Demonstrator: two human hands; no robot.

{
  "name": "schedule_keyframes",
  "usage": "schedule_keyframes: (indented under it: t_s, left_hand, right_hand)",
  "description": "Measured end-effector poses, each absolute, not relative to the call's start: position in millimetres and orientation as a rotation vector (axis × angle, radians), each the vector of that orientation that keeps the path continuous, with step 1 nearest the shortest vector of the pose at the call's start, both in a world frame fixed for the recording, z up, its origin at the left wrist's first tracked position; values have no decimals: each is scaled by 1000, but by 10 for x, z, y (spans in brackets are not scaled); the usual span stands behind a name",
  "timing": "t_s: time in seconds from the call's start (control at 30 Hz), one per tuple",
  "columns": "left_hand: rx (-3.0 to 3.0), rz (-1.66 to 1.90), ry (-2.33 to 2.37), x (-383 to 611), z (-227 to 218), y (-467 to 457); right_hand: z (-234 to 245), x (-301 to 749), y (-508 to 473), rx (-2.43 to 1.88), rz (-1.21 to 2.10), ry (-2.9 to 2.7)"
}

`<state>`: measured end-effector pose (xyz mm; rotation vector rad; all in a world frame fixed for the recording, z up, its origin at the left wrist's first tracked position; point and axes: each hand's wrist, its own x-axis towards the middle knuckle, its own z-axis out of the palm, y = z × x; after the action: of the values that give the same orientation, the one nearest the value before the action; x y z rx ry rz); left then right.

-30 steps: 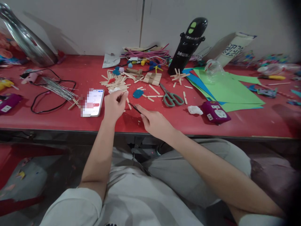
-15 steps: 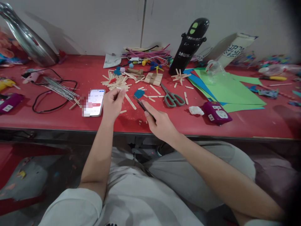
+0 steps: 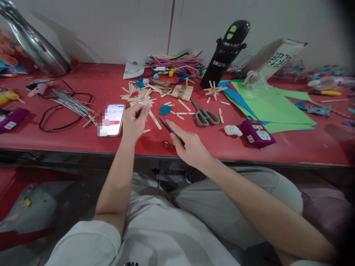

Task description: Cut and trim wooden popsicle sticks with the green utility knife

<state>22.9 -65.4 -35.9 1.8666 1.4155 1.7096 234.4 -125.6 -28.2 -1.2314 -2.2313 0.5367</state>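
My left hand is closed in a pinch just right of the phone. Whatever small piece may be in its fingertips is too hard to make out. A slim dark tool with a pointed tip lies in my right hand, whose fingers are wrapped along it. Its tip points up and left, toward the left hand. Between and beyond the hands are a blue lump, a loose wooden stick and a pile of wooden craft sticks. A joined flat panel of sticks lies farther back.
Scissors with grey-green handles rest right of the blue lump. A lit phone lies left of my left hand. Farther right are a white wad, a purple box, green paper sheets and a tall black bottle.
The tool's tip has shifted slightly down and left, away from the blue lump, and more of the lump shows. My left hand keeps its pinch. The view has shifted slightly.
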Motion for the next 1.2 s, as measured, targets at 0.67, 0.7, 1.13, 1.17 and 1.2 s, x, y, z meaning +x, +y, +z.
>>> schedule_keyframes:
  t_s: [0.67, 0.7, 1.13, 1.17, 1.2]
  left_hand:
    - [1932, 1693, 1466, 283, -331, -702]
    - [1933, 1686, 1475, 283, -334, -702]
    - [2119, 1595, 1544, 313, -380, -702]
    - [2127, 1589, 1537, 314, -380, -704]
    - [2130, 1586, 1534, 313, -379, -704]
  right_hand:
    - [-280, 2331, -1273, -1255, 531, -2309]
    - [-284, 2332, -1271, -1256, 522, -2311]
    - [-258, 2300, -1236, -1293, 633, -2324]
    - [-256, 2299, -1231, -1289, 645, -2318]
    - [-253, 2298, -1227, -1291, 656, -2315]
